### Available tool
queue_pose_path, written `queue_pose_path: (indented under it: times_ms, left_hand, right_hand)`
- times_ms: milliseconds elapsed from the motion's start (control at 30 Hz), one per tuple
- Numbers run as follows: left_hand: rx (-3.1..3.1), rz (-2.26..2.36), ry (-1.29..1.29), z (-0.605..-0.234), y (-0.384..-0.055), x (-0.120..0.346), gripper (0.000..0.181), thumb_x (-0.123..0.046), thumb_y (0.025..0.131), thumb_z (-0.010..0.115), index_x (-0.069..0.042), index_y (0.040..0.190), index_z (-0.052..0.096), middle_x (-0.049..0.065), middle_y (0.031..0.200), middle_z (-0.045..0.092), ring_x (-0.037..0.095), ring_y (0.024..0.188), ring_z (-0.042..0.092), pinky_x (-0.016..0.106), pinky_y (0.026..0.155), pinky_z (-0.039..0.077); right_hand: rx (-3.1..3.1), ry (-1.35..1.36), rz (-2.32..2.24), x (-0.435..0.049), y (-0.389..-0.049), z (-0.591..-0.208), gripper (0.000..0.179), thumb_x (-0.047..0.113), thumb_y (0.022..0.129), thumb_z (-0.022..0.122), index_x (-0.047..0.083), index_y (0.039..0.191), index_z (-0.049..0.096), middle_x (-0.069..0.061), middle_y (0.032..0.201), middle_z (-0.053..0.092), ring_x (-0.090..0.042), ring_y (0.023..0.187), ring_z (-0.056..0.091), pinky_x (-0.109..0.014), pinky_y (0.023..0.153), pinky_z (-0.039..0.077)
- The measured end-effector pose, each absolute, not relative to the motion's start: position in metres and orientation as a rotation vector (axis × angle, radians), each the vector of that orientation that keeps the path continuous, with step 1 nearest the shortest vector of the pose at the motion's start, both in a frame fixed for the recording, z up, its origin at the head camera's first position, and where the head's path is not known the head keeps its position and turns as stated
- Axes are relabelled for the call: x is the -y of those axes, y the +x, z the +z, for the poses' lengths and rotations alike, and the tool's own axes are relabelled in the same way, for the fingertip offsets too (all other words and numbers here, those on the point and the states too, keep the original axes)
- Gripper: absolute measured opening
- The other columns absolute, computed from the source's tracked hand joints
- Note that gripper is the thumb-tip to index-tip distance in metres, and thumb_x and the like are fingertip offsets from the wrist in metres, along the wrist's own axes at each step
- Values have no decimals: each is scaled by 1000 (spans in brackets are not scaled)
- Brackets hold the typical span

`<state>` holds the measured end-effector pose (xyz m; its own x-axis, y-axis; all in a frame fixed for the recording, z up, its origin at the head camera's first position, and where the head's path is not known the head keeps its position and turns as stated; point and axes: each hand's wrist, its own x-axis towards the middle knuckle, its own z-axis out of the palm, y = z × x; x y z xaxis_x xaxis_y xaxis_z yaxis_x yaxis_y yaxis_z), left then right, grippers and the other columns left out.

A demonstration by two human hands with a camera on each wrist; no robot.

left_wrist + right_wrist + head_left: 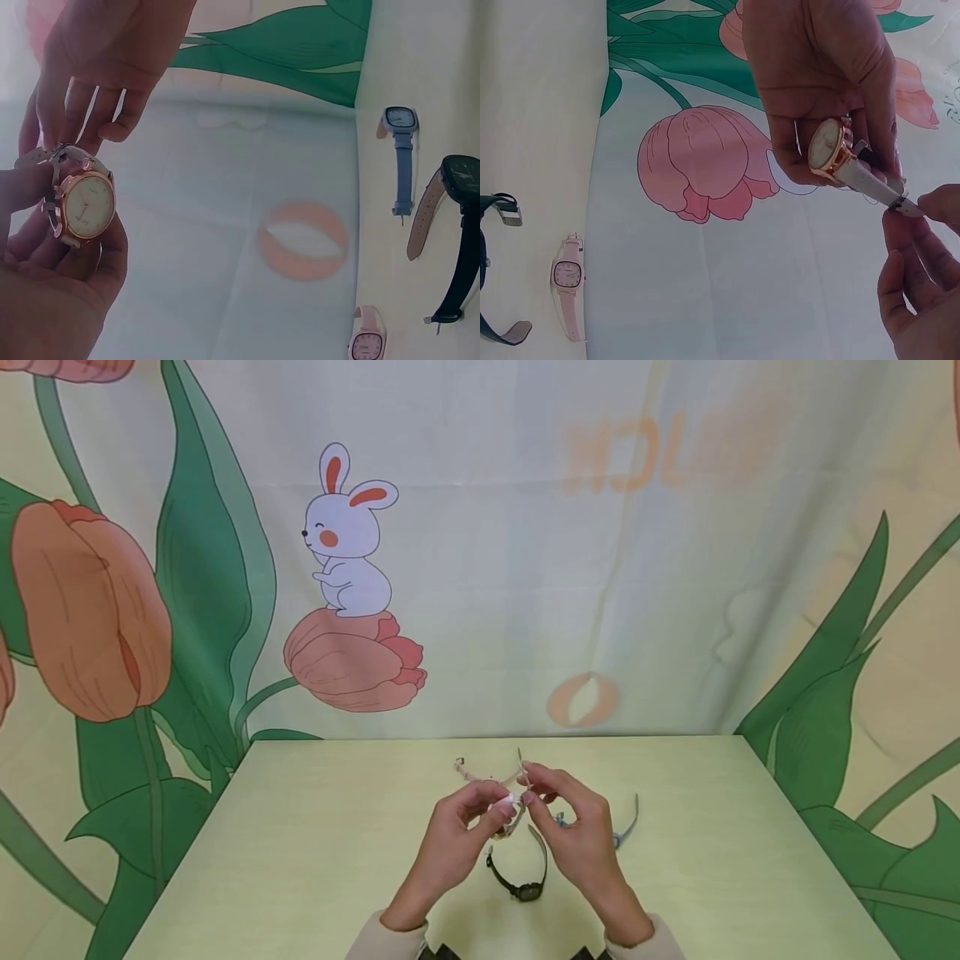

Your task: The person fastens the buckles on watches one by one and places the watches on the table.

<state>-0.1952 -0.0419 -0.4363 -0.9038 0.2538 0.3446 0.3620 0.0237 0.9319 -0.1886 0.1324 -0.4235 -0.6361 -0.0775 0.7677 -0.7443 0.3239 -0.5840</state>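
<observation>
A wristwatch [88, 206] with a rose-gold case, pale dial and white strap is held up between both hands. My left hand [461, 831] grips it around the case, thumb against the strap side. With thumb and fingertips, my right hand [581, 831] pinches the end of the white strap [866, 181], close to the buckle. In the right wrist view the strap runs from the case toward the right fingertips. Fingers hide part of the buckle and the strap's other half.
On the pale table [285, 852], a black watch [529, 891] lies nearest me, below the hands. A pink watch [568, 274] lies behind them. The blue watch [401, 154] lies to the right, partly hidden by my right hand in the head view. A printed curtain [487, 568] hangs behind.
</observation>
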Motion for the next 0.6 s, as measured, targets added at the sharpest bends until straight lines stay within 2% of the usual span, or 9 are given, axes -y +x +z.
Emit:
queue_pose_path:
  times_ms: [67, 133, 267, 600]
  left_hand:
    - [2183, -2079, -652, -435, -195, 42, 20, -20, 95, 65, -6, 109, 67, 17, 103, 68, 11, 85, 66, 26, 73, 57]
    - [2177, -2098, -640, -435, -194, 41, 22, -19, 95, 66, -5, 112, 67, 18, 107, 68, 10, 89, 66, 25, 76, 57]
    - [2150, -2145, -629, -434, -194, 41, 23, -15, 94, 67, -3, 113, 67, 17, 114, 67, 9, 95, 65, 24, 78, 58]
    - [2084, -2192, -632, -434, -194, 41, 16, -9, 92, 68, -1, 106, 68, 16, 103, 67, 7, 82, 63, 21, 69, 56]
  right_hand:
    - [1946, 723, 1353, -132, -189, -424, 30, -5, 86, 70, 4, 115, 70, -8, 98, 74, -11, 83, 66, -18, 75, 53]
    - [1942, 716, 1357, -132, -189, -424, 28, -6, 85, 70, 4, 111, 71, -9, 98, 74, -12, 83, 66, -17, 76, 52]
    - [1929, 705, 1357, -130, -188, -421, 25, -10, 82, 71, 2, 104, 73, -12, 95, 74, -14, 81, 65, -17, 75, 51]
    - [1843, 752, 1391, -125, -172, -399, 21, -18, 79, 69, -5, 95, 72, -17, 88, 70, -16, 80, 66, -14, 77, 52]
